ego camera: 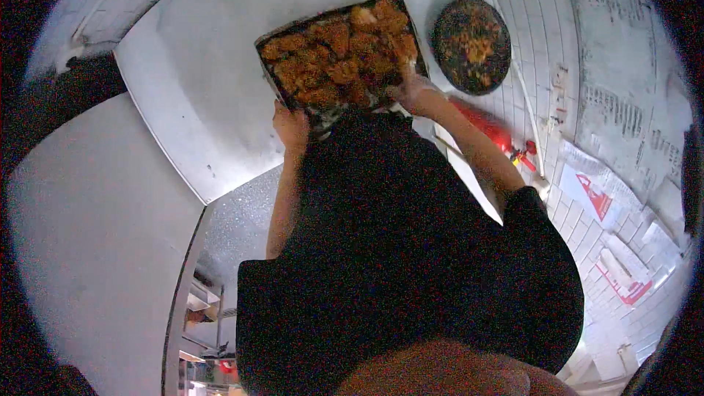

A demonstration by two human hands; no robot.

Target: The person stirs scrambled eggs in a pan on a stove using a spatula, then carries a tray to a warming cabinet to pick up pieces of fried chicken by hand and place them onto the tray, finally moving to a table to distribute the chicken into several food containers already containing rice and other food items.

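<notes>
A dark rectangular tray (268, 54) lies tilted in front of my body, filled with browned pieces of food (335, 55) that look like fried chicken. My left hand (290, 125) grips the tray's near left corner from outside. Over the near right corner reaches my right hand (417, 91), its fingers inside the rim against the food at that side. Blur hides whether those fingers hold a piece or just the tray. The tray's near edge is partly covered by my black shirt (374, 187).
A round dark pan (471, 45) of chopped food stands right of the tray on the white worktop (214, 55). A red fire extinguisher (487, 125) is by the white tiled wall (550, 27). Papers with writing (597, 187) hang there. Another pale surface (104, 231) lies left.
</notes>
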